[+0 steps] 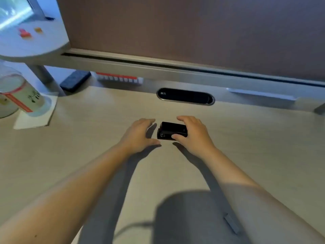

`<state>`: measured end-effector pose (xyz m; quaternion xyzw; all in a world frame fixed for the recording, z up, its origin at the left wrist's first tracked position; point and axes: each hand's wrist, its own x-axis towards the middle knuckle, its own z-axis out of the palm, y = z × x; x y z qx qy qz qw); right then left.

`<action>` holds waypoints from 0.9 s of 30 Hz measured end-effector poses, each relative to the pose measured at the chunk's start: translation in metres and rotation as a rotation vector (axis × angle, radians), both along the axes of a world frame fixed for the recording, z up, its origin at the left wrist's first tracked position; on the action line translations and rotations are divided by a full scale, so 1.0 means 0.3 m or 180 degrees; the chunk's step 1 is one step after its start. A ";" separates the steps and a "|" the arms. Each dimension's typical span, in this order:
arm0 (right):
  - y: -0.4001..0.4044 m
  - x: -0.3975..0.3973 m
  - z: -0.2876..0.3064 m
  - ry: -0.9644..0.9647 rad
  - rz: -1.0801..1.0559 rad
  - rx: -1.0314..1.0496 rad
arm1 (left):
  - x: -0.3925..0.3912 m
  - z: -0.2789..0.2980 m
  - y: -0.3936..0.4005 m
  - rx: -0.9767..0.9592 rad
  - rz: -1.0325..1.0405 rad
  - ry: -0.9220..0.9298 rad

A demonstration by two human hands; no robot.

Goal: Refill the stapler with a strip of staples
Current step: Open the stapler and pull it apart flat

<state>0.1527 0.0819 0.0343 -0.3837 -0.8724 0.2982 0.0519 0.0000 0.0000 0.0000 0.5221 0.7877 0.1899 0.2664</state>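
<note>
A small black stapler (171, 129) lies closed on the pale wooden desk (255, 147), near the middle. My right hand (194, 133) curves around its right end, with fingers over the far side and the thumb touching its near edge. Just left of the stapler, my left hand (139, 135) rests with fingers apart, a small gap between it and the stapler. No strip of staples shows near the hands. A red and white box (119, 78) lies at the back under the partition rail; its contents cannot be made out.
A clear lidded cup (15, 93) stands on a paper (35, 117) at the far left. A dark case (75, 80) lies at the back left. A black cable port (185, 96) is set into the desk behind the stapler. A brown partition (193, 29) closes the back.
</note>
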 end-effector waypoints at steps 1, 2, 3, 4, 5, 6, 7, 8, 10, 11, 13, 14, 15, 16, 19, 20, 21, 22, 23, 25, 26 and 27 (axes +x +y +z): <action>0.006 -0.012 -0.012 0.0033 -0.0012 -0.0037 | -0.005 -0.012 0.011 0.0061 0.0023 0.0002; 0.011 -0.023 -0.021 0.0117 -0.0009 -0.0076 | -0.010 -0.025 0.019 0.0197 0.0024 0.0028; 0.011 -0.031 -0.032 0.0151 -0.0031 -0.0129 | -0.014 -0.042 0.022 0.0244 0.0011 0.0050; 0.008 -0.039 -0.036 0.0179 -0.0074 -0.0162 | -0.017 -0.051 0.024 0.0324 0.0019 0.0054; 0.008 -0.045 -0.051 0.0221 -0.0123 -0.0176 | -0.021 -0.067 0.028 0.0383 0.0029 0.0014; 0.006 -0.049 -0.065 0.0266 -0.0175 -0.0167 | -0.016 -0.076 0.028 0.0440 0.0058 -0.0020; 0.006 -0.052 -0.073 0.0306 -0.0230 -0.0166 | -0.016 -0.084 0.029 0.0515 0.0101 -0.0043; 0.008 -0.057 -0.078 0.0340 -0.0286 -0.0150 | -0.013 -0.082 0.031 0.0611 0.0154 -0.0016; 0.015 -0.069 -0.082 0.0389 -0.0398 -0.0197 | -0.010 -0.090 0.036 0.0718 0.0255 -0.0033; 0.020 -0.073 -0.082 0.0408 -0.0448 -0.0250 | -0.010 -0.092 0.038 0.0730 0.0275 -0.0053; 0.023 -0.076 -0.077 0.0519 -0.0498 -0.0336 | -0.010 -0.097 0.039 0.0712 0.0281 -0.0071; 0.025 -0.076 -0.076 0.0572 -0.0497 -0.0377 | -0.010 -0.097 0.039 0.0689 0.0289 -0.0078; 0.027 -0.076 -0.075 0.0574 -0.0475 -0.0406 | -0.011 -0.098 0.039 0.0685 0.0307 -0.0083; 0.026 -0.077 -0.073 0.0535 -0.0451 -0.0398 | -0.011 -0.096 0.039 0.0668 0.0321 -0.0087; 0.024 -0.071 -0.060 0.0831 -0.0576 -0.0746 | -0.010 -0.093 0.043 0.0655 0.0349 -0.0121; 0.026 -0.063 -0.052 0.1112 -0.0673 -0.1055 | -0.010 -0.091 0.044 0.0640 0.0355 -0.0128; 0.030 -0.053 -0.043 0.1398 -0.0743 -0.1411 | -0.010 -0.091 0.046 0.0627 0.0350 -0.0126; 0.035 -0.041 -0.035 0.1654 -0.0742 -0.1724 | -0.011 -0.091 0.047 0.0604 0.0331 -0.0107; 0.038 -0.028 -0.023 0.1828 -0.0724 -0.1907 | -0.011 -0.091 0.047 0.0592 0.0311 -0.0083; 0.044 -0.003 0.006 0.1956 -0.0723 -0.1876 | -0.012 -0.086 0.046 0.0548 0.0276 -0.0045; 0.048 0.008 0.017 0.2026 -0.0736 -0.1789 | -0.013 -0.083 0.045 0.0528 0.0261 -0.0031; 0.052 0.020 0.027 0.2085 -0.0756 -0.1704 | -0.013 -0.081 0.045 0.0517 0.0247 -0.0010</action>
